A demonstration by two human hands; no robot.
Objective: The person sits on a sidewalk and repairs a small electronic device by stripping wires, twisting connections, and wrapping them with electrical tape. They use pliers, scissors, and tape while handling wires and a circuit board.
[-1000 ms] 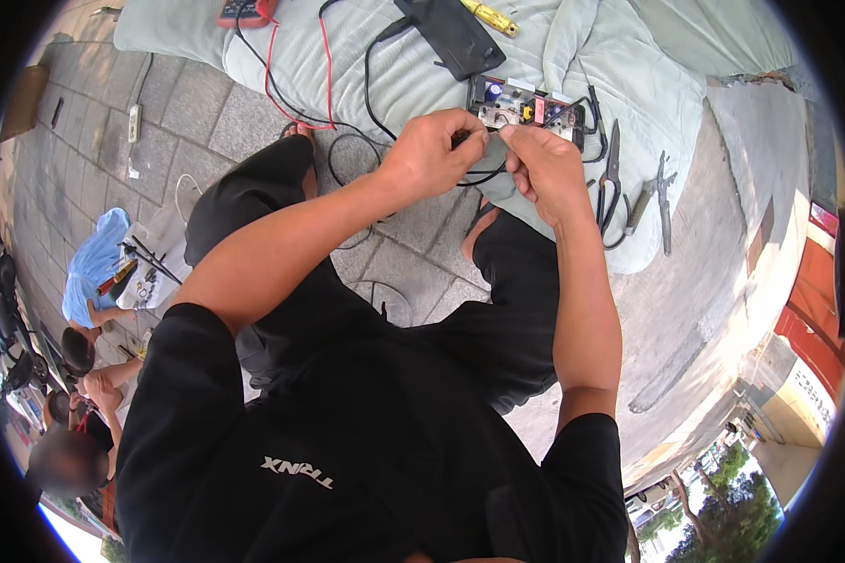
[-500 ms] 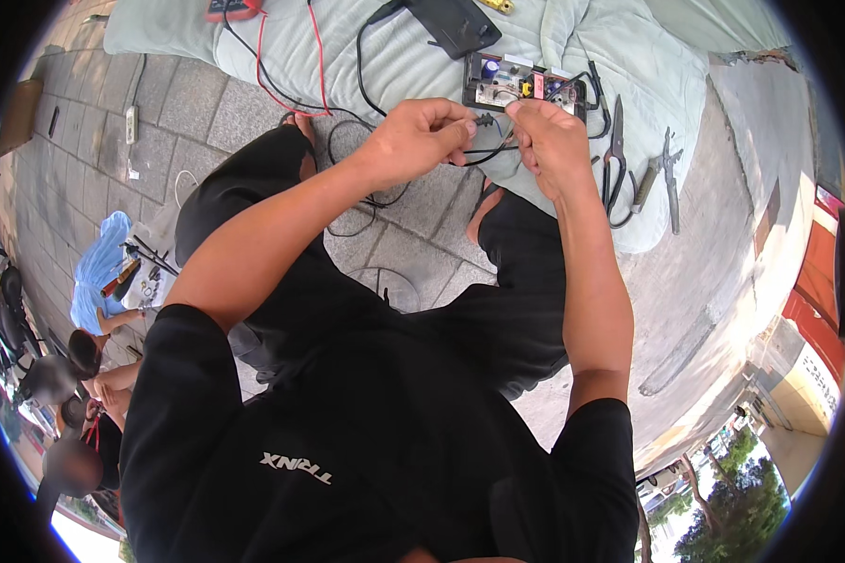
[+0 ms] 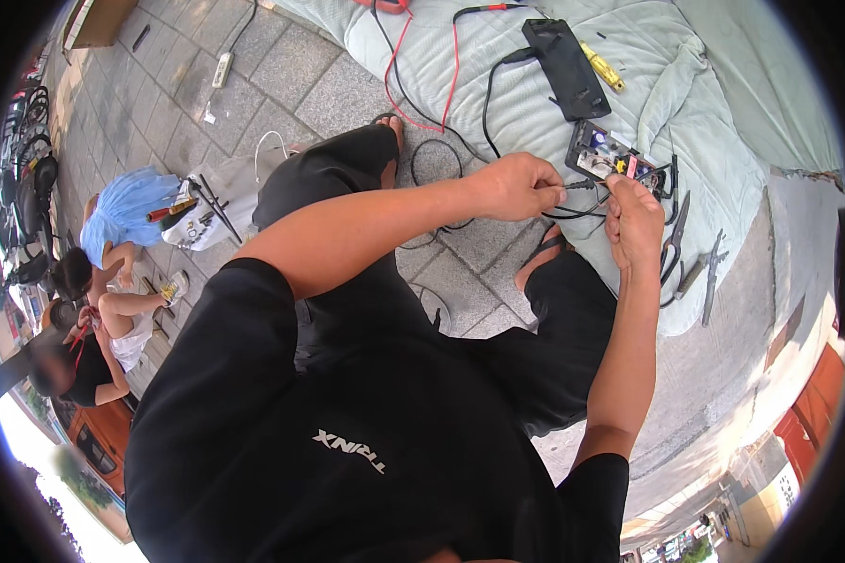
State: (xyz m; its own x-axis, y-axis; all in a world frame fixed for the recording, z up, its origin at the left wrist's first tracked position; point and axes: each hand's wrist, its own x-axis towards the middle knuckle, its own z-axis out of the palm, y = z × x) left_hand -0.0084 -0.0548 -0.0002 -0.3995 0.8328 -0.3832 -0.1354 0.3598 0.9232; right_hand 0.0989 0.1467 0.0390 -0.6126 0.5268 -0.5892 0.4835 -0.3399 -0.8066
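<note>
Both hands' fingers [image 3: 546, 185] pinched on wires [image 3: 582, 187]

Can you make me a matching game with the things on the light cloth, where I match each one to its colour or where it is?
Things:
1. screwdriver
2. flat black box
3. circuit board
4. pliers

Clues:
A. just above the right hand
B. yellow handle
C. dark handles, lying to the right of the right hand
D. long, with a black cable leading from it

Pairs: 1-B, 2-D, 3-A, 4-C
</note>
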